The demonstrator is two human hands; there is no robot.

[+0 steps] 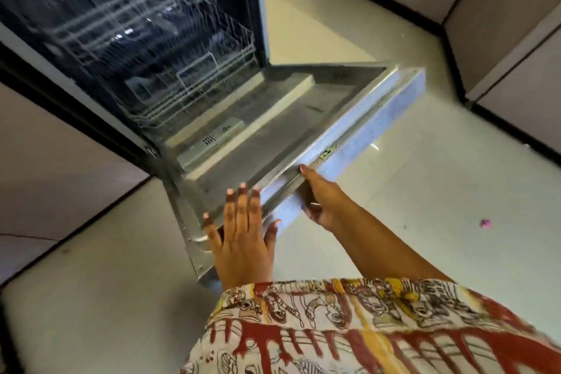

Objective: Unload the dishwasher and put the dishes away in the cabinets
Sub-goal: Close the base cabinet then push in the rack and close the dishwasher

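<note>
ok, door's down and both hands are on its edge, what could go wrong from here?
1. The right hand curls under the door edge; if the door drops further, the fingers could get pinched.
2. The left hand is spread flat and not gripping, so it gives little control.
3. The racks are blurred and dark, so any dishes are hard to spot.

One head-worn wide-angle view looks steeply down and forward, tilted. It sits close above the open dishwasher door (273, 118), with pale floor (409, 191) filling the right side.
</note>
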